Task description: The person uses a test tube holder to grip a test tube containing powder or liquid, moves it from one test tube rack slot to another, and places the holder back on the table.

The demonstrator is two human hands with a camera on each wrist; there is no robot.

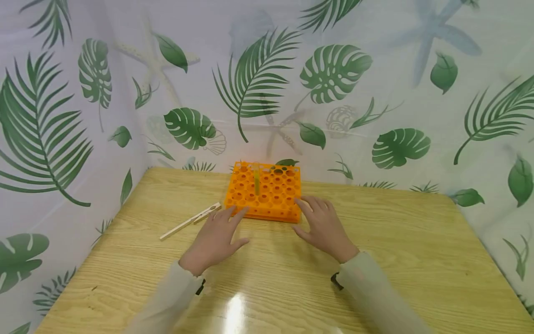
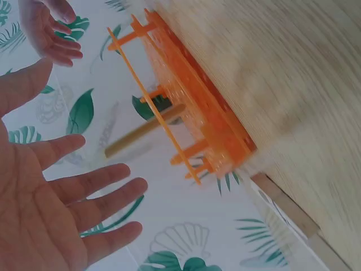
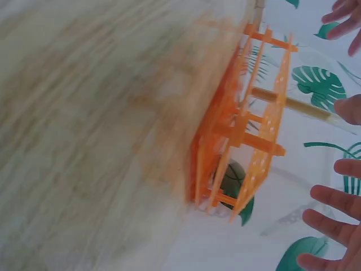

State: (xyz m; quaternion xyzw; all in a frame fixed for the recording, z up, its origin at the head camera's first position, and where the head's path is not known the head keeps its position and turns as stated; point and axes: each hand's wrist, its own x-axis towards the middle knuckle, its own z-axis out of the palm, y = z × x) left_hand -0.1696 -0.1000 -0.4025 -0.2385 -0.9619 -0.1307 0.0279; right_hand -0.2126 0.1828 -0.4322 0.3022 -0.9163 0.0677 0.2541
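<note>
An orange test tube rack (image 1: 275, 211) stands towards the back of the wooden table. One test tube (image 1: 256, 181) with yellowish liquid sits upright in its left part. My left hand (image 1: 214, 239) hovers by the rack's front left corner, fingers spread and holding nothing; the left wrist view shows its bare palm (image 2: 34, 197). At the front right corner is my right hand (image 1: 325, 227), likewise with spread fingers and nothing held. Whether its fingertips touch the rack I cannot tell. Left of the rack lies a wooden test tube clamp (image 1: 189, 221), its head end close to my left fingertips.
The light wooden table (image 1: 267, 287) extends towards me and to both sides. Behind it and at its sides hangs a white cloth (image 1: 267, 93) printed with green leaves, close behind the rack. Black straps (image 1: 337, 281) show at both sleeve cuffs.
</note>
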